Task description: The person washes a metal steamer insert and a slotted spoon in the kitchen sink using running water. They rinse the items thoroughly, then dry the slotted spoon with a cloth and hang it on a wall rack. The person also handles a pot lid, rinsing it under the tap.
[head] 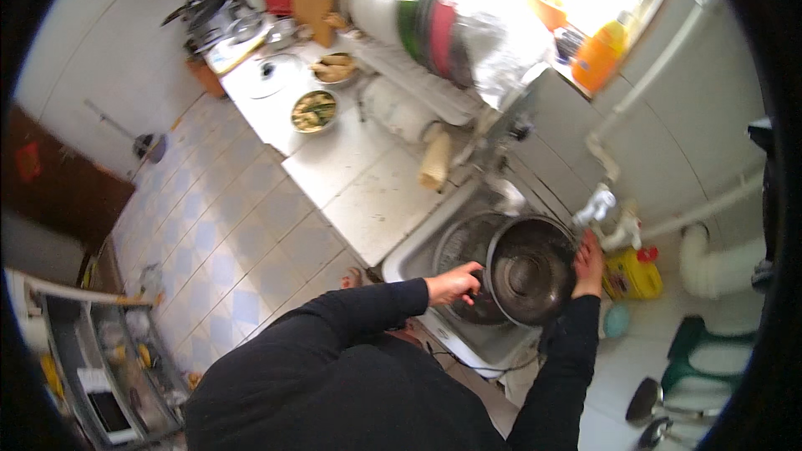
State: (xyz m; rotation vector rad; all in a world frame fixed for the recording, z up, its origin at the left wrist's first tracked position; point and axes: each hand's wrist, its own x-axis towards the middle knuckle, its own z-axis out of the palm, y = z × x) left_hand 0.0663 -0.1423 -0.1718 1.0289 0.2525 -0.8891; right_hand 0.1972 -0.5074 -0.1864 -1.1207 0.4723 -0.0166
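Note:
A round metal basin or pan (526, 269) is tilted over the steel sink (401, 263). My right hand (588, 266) holds its right rim, with the fingers up along the outside. On the other side, my left hand (456, 285) is beside the near left rim, its fingers bent; whether it grips the rim I cannot tell. Another round vessel (460, 241) lies in the sink, partly hidden under the basin and behind my left hand. The white tap (598, 203) juts from the wall just beyond my right hand.
On the white counter (376, 200) stand a bowl of cut food (314, 111), a bowl of pale pieces (334, 69) and a glass lid (274, 75). A yellow jug (633, 274) with a red cap is right of the sink. A cable (476, 366) crosses the sink's near edge.

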